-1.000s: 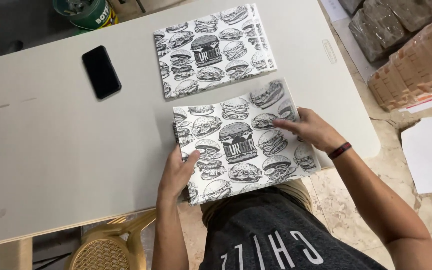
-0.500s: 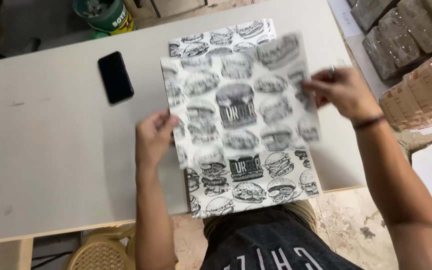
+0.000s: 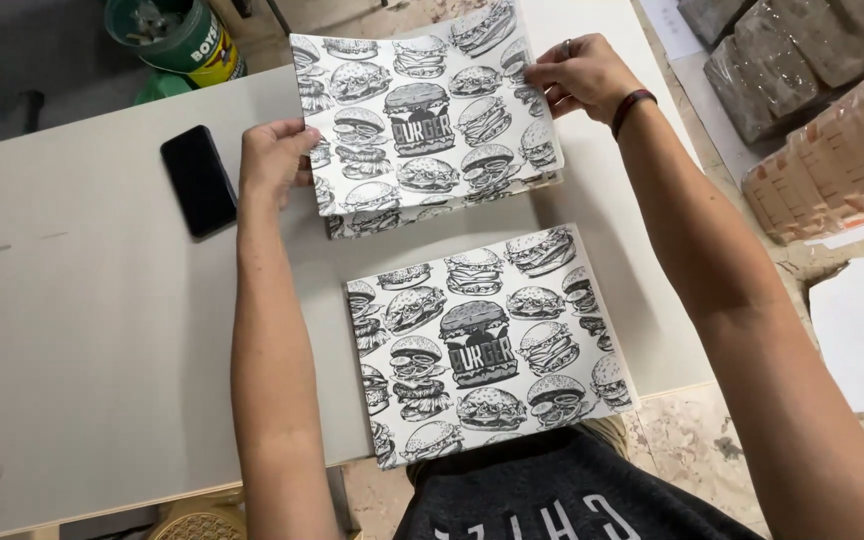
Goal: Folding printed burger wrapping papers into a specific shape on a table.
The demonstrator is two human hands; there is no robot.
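Left hand (image 3: 274, 160) grips the left edge of a burger-printed sheet (image 3: 422, 120), fingers closed over the margin with the thumb on top. Right hand (image 3: 582, 75) pinches the same sheet near its upper right corner, fingertips closed on the paper. The sheet sits on, or just above, a far stack (image 3: 432, 212) of like sheets at 12 o'clock on the table (image 3: 82, 330); whether it fully rests there cannot be told.

Step in hand, as judged: laying one sheet onto the far stack. The next move calls for squaring the edges to the sheets beneath, then letting go with both hands.

A near stack (image 3: 487, 345) of the same print lies at 6 o'clock, overhanging the table's front edge. A black phone (image 3: 198, 180) lies at 10 o'clock, just beside the left hand. A green bucket (image 3: 170, 35) stands beyond the table's far edge.

Against the earlier frames: a second ago both hands were on the near stack; half a second ago the sheet hung lifted between the stacks; now it is over the far stack.
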